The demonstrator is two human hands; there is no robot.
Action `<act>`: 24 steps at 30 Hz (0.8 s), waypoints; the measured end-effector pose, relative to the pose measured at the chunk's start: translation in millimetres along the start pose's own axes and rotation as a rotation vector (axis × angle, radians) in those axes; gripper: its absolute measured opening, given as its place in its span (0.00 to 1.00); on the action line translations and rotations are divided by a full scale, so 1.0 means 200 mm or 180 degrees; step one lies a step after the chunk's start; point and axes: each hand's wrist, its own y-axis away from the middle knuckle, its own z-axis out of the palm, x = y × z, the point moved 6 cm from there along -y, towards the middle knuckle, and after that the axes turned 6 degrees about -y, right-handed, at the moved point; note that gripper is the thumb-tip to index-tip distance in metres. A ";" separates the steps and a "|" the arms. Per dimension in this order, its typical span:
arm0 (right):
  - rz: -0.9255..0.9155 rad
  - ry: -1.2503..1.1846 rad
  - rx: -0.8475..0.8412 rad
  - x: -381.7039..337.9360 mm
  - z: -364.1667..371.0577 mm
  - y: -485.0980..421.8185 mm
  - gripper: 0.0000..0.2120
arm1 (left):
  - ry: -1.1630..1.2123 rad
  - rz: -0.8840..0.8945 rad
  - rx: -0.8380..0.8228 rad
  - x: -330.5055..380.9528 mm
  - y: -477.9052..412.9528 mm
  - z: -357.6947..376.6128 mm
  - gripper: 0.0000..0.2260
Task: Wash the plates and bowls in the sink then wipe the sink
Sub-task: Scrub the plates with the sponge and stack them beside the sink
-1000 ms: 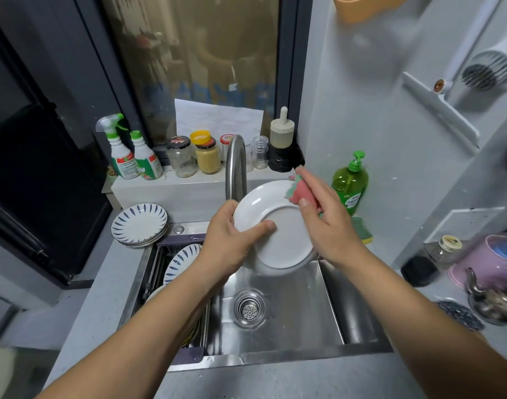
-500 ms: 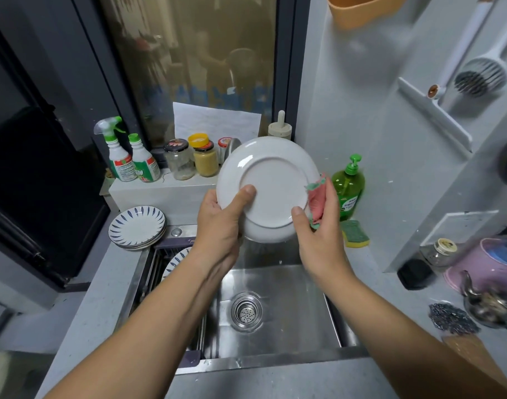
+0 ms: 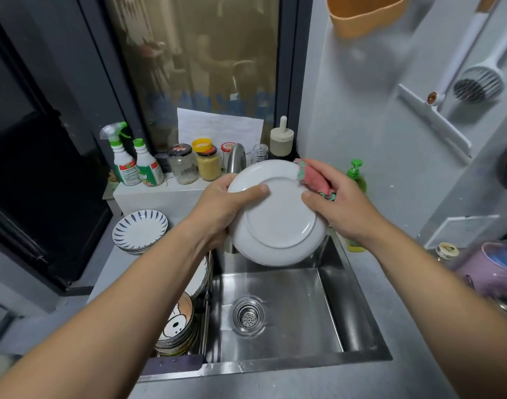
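Head: plate [image 3: 278,223] in left hand [image 3: 217,208], cloth [image 3: 315,180] in right hand [image 3: 341,203]

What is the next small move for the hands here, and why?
Probably wipe the sponge across the underside of the plate: the left hand grips it over the sink, foot ring toward the camera, and the right hand holds the sponge only at the upper right rim.

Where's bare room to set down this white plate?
The sink floor around the drain strainer is bare, as is the counter strip along its front edge. Crowded: the bowls stacked at left and the jar-filled ledge behind the tap.
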 end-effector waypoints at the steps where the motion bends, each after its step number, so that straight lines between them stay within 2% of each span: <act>1: 0.0035 -0.0138 0.0118 0.01 0.01 0.00 0.27 | 0.0050 0.0063 0.0119 0.01 0.00 0.00 0.15; 3: 0.0075 -0.0558 0.0329 0.05 0.07 0.03 0.26 | 0.0234 0.0129 0.0405 -0.01 -0.01 -0.02 0.14; 4: 0.0057 -0.0752 0.0407 0.08 0.11 0.07 0.25 | 0.0384 0.0130 0.0535 -0.02 -0.02 -0.04 0.16; 6: -0.0030 -0.0776 0.0562 0.14 0.20 0.16 0.26 | 0.0686 0.0116 0.0748 -0.06 -0.02 -0.07 0.20; 8: -0.0065 -0.0727 0.0805 0.18 0.24 0.23 0.24 | 0.0746 0.0091 0.0843 -0.10 0.00 -0.07 0.16; 10: 0.0082 -0.0904 0.1245 0.20 0.20 0.21 0.16 | 0.0617 0.0048 0.0811 -0.13 0.03 -0.05 0.12; 12: 0.0253 -0.0826 0.1441 0.21 0.13 0.15 0.07 | 0.0498 0.0028 0.0823 -0.17 0.07 -0.03 0.11; 18: 0.0762 -0.0459 0.1439 0.33 0.00 0.05 0.03 | 0.0320 0.0238 0.1102 -0.18 0.12 -0.11 0.12; 24: 0.1605 -0.0647 0.0983 0.52 0.07 0.08 0.14 | 0.0141 0.0321 0.1294 -0.25 0.17 -0.19 0.11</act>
